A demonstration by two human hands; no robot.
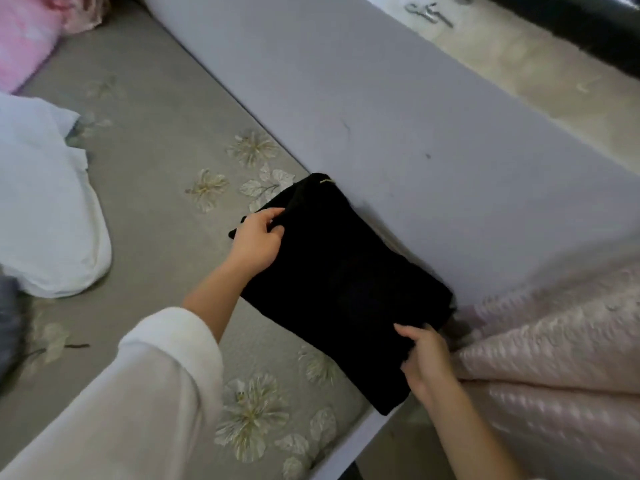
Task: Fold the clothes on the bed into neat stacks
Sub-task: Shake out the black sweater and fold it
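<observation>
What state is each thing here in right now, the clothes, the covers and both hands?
Black garment: folded into a flat rectangle, lying at the bed's edge.
Left hand: grips the garment's far corner.
Right hand: grips its near edge.
White garment: unfolded, crumpled on the bed.
Pink quilt: bunched beside the black garment.
Pink fabric: heaped, blurred.

Soft, even daylight fills the frame, brightest on the pale floor (519, 71) at upper right; the folded black garment (343, 282) is so dark that its folds and texture vanish into one flat shape; shadows are faint, with only a thin one along the garment's edge; the white cloth (45, 209) at left is nearly washed out; wide-angle bending bows the long lavender panel (363, 98); corners and the pink bundle (24, 36) are smeared and soft.
</observation>
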